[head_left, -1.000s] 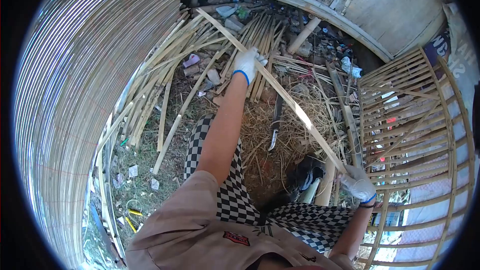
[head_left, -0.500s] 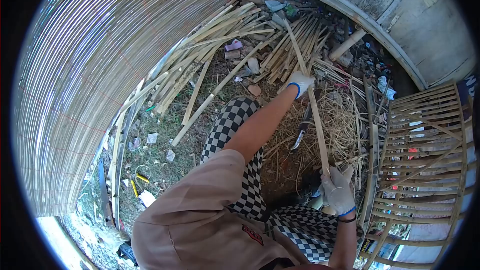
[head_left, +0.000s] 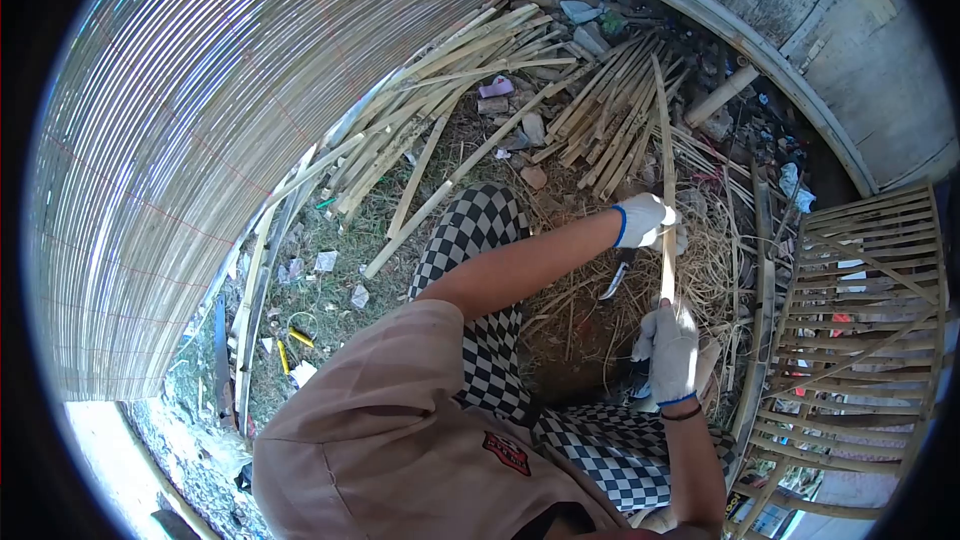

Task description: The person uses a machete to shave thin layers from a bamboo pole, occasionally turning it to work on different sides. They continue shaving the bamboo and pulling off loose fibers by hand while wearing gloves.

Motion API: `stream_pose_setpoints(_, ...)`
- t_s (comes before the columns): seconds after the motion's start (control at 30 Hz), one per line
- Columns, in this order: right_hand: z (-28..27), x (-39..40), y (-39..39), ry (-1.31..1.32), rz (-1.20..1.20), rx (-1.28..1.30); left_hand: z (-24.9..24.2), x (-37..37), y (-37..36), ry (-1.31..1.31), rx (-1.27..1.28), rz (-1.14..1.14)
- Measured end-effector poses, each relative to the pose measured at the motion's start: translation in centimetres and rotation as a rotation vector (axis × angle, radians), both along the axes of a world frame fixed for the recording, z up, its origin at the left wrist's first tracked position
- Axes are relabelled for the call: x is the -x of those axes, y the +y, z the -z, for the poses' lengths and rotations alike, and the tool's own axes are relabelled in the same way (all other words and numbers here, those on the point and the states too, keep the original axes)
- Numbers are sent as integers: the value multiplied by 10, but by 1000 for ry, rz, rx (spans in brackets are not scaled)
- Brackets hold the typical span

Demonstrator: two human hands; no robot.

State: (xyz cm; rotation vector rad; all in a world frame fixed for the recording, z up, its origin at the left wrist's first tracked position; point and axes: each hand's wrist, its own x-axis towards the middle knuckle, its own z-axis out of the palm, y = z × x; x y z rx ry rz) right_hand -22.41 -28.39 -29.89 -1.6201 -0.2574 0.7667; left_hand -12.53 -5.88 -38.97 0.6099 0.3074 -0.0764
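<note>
Strip (head_left: 667, 160) of bamboo runs from far to near right of centre, held in both gloved hands above the ground (head_left: 340, 230). The left hand (head_left: 645, 222) has its grip wrapped around it partway along; the right hand (head_left: 674, 360) grasps its near end, fingers curled. Just left of the strip, nearer than the left hand, lies a knife (head_left: 614, 283); shavings (head_left: 712, 255) lie to the right. Beyond, a pile (head_left: 620, 125) of strips spreads out. A slatted screen (head_left: 190, 170) stands left, a rack (head_left: 850, 335) right.
</note>
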Motion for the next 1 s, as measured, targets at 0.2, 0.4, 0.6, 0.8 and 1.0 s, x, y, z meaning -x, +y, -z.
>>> stream_pose_setpoints(0.2,-10,-2,14,102,-83,-114,-13,24,-18,-93,-75,-70)
stream_pose_setpoints(0.4,-13,-2,17,-33,-224,-67,-28,19,2,-182,-186,-83)
stream_pose_setpoints(0.6,-20,6,14,-154,-354,28,-42,-28,77,-33,-601,-149)
stream_pose_setpoints(0.8,-25,9,11,-229,-421,50,-7,-1,219,427,-1607,-164)
stream_pose_setpoints(1.0,-45,15,5,-684,-508,234,-24,142,259,217,-1466,-565)
